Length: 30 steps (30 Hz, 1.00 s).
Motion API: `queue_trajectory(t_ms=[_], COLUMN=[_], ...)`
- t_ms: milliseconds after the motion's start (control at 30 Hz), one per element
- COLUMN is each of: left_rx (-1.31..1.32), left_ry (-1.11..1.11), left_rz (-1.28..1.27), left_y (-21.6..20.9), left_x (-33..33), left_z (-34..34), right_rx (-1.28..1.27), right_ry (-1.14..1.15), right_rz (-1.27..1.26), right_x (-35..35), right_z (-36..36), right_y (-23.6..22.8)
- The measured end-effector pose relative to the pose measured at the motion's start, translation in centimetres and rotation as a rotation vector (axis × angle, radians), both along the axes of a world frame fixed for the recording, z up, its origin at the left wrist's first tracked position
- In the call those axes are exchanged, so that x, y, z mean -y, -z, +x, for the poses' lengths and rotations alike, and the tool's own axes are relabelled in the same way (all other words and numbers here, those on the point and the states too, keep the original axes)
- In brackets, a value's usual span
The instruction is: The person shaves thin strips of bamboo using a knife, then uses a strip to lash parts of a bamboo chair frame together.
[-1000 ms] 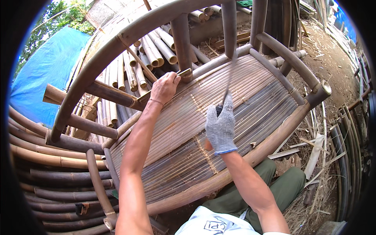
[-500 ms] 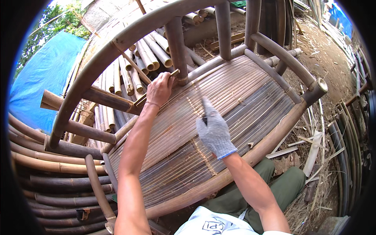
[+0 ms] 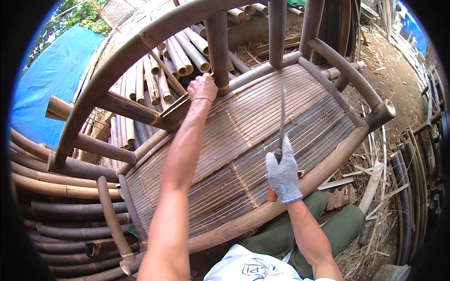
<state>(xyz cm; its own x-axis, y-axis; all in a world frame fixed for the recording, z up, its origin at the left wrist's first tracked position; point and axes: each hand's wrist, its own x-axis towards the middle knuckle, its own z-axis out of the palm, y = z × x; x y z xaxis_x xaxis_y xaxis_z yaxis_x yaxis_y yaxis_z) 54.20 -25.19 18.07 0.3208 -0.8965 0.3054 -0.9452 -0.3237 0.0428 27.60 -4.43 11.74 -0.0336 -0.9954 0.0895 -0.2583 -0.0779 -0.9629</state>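
My bare left hand (image 3: 202,87) is closed around a dark flat bamboo strip (image 3: 176,110), beside an upright post of the bamboo bench's backrest. The strip's lower end lies near another post. My right hand (image 3: 283,175), in a grey knitted glove with a blue cuff, grips a knife (image 3: 283,114). Its long thin blade points away from me, and the brown handle end shows below the glove. Under both hands spreads the bench (image 3: 234,201), with a slatted seat and thick, dark, curved rails.
Cut bamboo poles (image 3: 180,58) lie stacked behind the backrest. Dark curved poles (image 3: 79,225) are piled at the left, below a blue tarp (image 3: 61,79). Shavings and split strips (image 3: 375,187) litter the dirt at the right. More bamboo lengths (image 3: 412,187) stand along the right side.
My right hand has drawn the knife back toward me and to the right, away from the strip. My left hand has shifted slightly up and right, still holding the strip.
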Motion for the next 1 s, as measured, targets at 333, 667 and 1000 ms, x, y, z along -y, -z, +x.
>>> queue_trajectory(t_ms=[333, 667, 1000], left_rx=[0.094, 0.266, -0.395], left_ry=[0.206, 0.181, 0.029], left_rz=[-0.517, -0.212, -0.274], left_y=[2.9, 6.1, 11.1], left_x=[-12.5, -14.2, -25.6], left_z=[5.5, 11.1, 8.7], right_rx=[-0.668, -0.995, -0.812], right_ry=[-0.183, -0.419, -0.508], right_rz=[-0.444, -0.264, -0.463], right_x=[7.9, 8.5, 3.9], right_z=[5.0, 10.0, 12.6], right_y=[-5.1, -5.1, -4.8])
